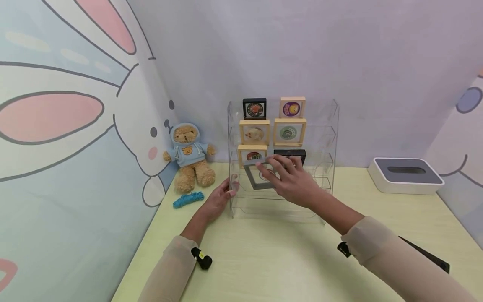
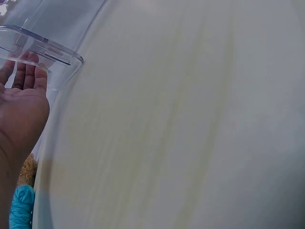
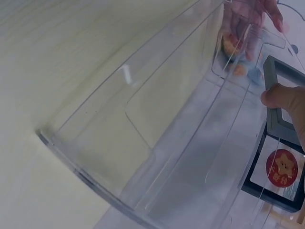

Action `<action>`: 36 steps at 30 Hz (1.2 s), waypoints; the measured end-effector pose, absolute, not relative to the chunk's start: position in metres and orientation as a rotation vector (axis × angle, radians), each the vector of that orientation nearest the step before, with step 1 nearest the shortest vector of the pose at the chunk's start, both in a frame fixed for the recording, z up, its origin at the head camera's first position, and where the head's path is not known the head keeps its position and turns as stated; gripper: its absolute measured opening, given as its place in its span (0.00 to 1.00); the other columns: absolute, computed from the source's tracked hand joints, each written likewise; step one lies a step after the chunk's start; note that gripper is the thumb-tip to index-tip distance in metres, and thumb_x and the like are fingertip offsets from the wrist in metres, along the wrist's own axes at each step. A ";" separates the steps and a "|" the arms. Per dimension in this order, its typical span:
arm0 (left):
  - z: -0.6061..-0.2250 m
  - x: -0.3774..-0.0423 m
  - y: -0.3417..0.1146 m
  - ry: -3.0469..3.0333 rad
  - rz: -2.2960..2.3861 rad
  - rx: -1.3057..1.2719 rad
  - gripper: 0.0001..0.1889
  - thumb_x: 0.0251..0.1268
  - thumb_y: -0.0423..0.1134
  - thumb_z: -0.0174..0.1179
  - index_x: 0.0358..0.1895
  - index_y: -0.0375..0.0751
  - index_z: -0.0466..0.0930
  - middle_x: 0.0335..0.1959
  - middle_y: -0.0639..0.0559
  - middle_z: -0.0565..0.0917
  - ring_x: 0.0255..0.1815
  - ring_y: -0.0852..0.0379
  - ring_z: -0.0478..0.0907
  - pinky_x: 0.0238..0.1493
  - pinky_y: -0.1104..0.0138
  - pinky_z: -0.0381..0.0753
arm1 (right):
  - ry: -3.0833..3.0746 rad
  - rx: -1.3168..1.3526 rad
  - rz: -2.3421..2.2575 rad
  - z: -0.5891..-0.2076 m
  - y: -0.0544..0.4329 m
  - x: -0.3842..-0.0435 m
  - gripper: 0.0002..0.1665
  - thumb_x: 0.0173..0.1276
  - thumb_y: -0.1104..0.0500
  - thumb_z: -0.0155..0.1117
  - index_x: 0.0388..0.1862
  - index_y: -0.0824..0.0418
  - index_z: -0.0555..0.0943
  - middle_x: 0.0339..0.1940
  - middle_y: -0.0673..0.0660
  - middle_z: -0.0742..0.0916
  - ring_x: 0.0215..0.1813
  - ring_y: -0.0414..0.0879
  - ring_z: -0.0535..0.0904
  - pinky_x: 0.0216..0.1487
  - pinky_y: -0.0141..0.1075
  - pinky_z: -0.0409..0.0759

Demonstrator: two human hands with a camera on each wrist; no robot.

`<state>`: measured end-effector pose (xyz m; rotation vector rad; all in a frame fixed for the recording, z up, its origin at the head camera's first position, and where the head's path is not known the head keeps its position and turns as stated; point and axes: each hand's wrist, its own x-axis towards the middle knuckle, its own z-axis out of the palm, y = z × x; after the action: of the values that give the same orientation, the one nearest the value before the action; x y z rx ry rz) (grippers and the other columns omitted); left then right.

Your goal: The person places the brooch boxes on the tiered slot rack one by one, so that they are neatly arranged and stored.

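A clear acrylic tiered rack (image 1: 320, 115) stands against the wall and holds several small framed badges. My left hand (image 1: 218, 199) rests against the rack's left side, fingers seen partly through the clear panel; in the left wrist view the left hand (image 2: 24, 107) has its palm to the camera. My right hand (image 1: 292, 182) pinches a grey display frame (image 1: 249, 176) by its border, tilted in front of the lower tiers. In the right wrist view the thumb (image 3: 281, 97) lies over the border. Behind it sits a black frame (image 3: 255, 191) with a red round badge.
To the rack's left, a teddy bear (image 1: 193, 153) in a blue hoodie sits behind a bundle of blue cord (image 1: 188, 200). A white tissue box (image 1: 407, 186) with a grey top stands at the right. A dark flat object (image 1: 426, 253) lies partly behind the right sleeve.
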<state>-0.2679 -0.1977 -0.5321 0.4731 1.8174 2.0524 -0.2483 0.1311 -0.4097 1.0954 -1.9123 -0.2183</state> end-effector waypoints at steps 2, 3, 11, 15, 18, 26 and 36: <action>-0.533 -0.268 -0.198 1.822 2.050 0.471 0.43 0.86 0.50 0.60 0.93 0.47 0.48 0.88 0.29 0.58 0.91 0.38 0.53 0.92 0.43 0.44 | -1.916 1.097 -0.236 -0.412 0.124 -0.249 0.54 0.60 0.50 0.86 0.84 0.54 0.73 0.72 0.64 0.78 0.70 0.61 0.72 0.55 0.54 0.73; -0.533 -0.268 -0.198 1.826 2.047 0.471 0.43 0.86 0.51 0.60 0.93 0.47 0.48 0.88 0.30 0.58 0.91 0.38 0.52 0.92 0.43 0.45 | -1.924 1.102 -0.242 -0.413 0.121 -0.250 0.54 0.61 0.49 0.86 0.85 0.54 0.73 0.72 0.64 0.78 0.70 0.60 0.72 0.55 0.54 0.72; -0.531 -0.268 -0.196 1.839 2.021 0.462 0.43 0.86 0.52 0.60 0.93 0.49 0.48 0.87 0.34 0.61 0.91 0.38 0.53 0.91 0.43 0.47 | -1.967 1.098 -0.245 -0.415 0.110 -0.254 0.54 0.63 0.46 0.85 0.85 0.52 0.72 0.75 0.62 0.79 0.72 0.61 0.72 0.57 0.55 0.75; -0.531 -0.268 -0.198 1.850 2.017 0.461 0.44 0.86 0.54 0.60 0.93 0.49 0.47 0.88 0.36 0.61 0.92 0.39 0.53 0.91 0.43 0.47 | -1.968 1.113 -0.261 -0.417 0.108 -0.255 0.53 0.64 0.47 0.86 0.85 0.51 0.72 0.76 0.61 0.79 0.73 0.60 0.73 0.58 0.55 0.75; -0.531 -0.268 -0.199 1.862 2.005 0.451 0.45 0.86 0.55 0.61 0.93 0.49 0.46 0.90 0.38 0.59 0.93 0.39 0.52 0.92 0.43 0.47 | -1.966 1.136 -0.284 -0.420 0.107 -0.256 0.53 0.64 0.48 0.86 0.85 0.50 0.72 0.77 0.60 0.80 0.74 0.59 0.73 0.59 0.55 0.75; -0.533 -0.268 -0.199 1.852 2.013 0.468 0.55 0.77 0.64 0.67 0.94 0.50 0.43 0.92 0.40 0.54 0.94 0.40 0.48 0.92 0.44 0.45 | -2.038 1.183 -0.322 -0.420 0.102 -0.256 0.50 0.70 0.53 0.83 0.87 0.48 0.70 0.82 0.58 0.77 0.78 0.58 0.71 0.66 0.55 0.77; -0.533 -0.267 -0.199 1.846 2.018 0.464 0.51 0.83 0.58 0.64 0.94 0.49 0.42 0.93 0.39 0.54 0.94 0.40 0.48 0.92 0.43 0.45 | -2.067 1.204 -0.317 -0.418 0.102 -0.256 0.53 0.67 0.53 0.86 0.87 0.48 0.70 0.83 0.59 0.75 0.79 0.59 0.71 0.68 0.57 0.81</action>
<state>-0.2675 -0.1992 -0.5326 0.4643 1.8464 2.0182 -0.2557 0.1021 -0.4175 1.2043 -2.0672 -0.3167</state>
